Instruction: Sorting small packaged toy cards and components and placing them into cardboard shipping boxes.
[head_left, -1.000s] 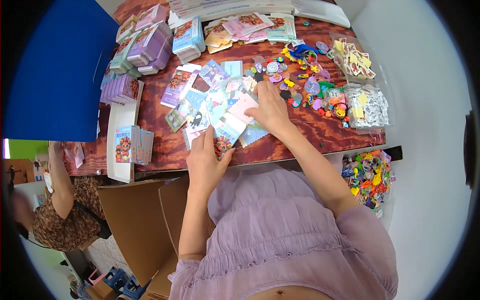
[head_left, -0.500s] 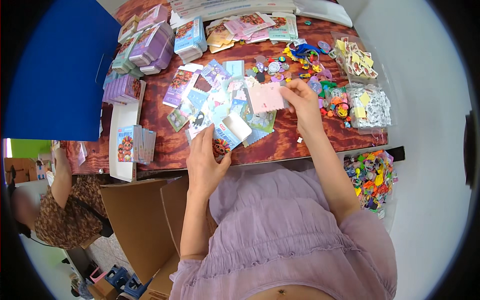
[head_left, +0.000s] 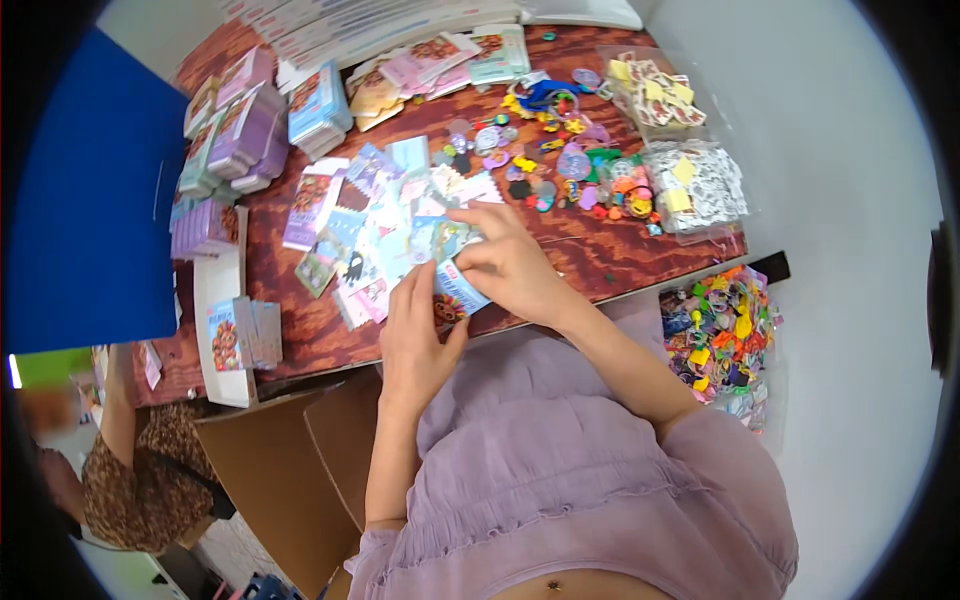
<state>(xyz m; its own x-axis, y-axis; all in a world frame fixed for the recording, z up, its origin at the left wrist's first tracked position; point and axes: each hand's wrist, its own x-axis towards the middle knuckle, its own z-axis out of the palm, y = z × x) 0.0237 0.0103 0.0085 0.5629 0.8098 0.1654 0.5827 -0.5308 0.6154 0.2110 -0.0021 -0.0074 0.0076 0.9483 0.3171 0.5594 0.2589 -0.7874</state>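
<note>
My left hand (head_left: pixel 415 315) is closed around the lower left side of a small light-blue card box (head_left: pixel 463 291) with a colourful printed figure, tilted near the table's front edge. Over the box's upper end, my right hand (head_left: pixel 515 265) has its thumb and bent fingers against it. One right finger reaches out over the loose sheets, and the box's opening is hidden from sight. Just beyond lies a heap of pastel cards and packets (head_left: pixel 395 225), some with zigzag edges. A pale pink zigzag-edged piece (head_left: pixel 482 188) rests by the right fingertips. A flat purple box (head_left: pixel 312 208) lies left of the heap.
Stacked boxes (head_left: pixel 240 130) stand at the back left, above a white tray (head_left: pixel 236 388) with blue boxes (head_left: pixel 235 335). Small colourful trinkets (head_left: pixel 570 160) spread right of the heap. Bags of printed slips (head_left: pixel 695 185) and a trinket bag (head_left: pixel 720 335) are farther right. A co-worker (head_left: pixel 150 465) is at left.
My right hand has come left and down to the blue box and no longer holds up the pink card. My left hand stays on the box. The whole view has shifted slightly.
</note>
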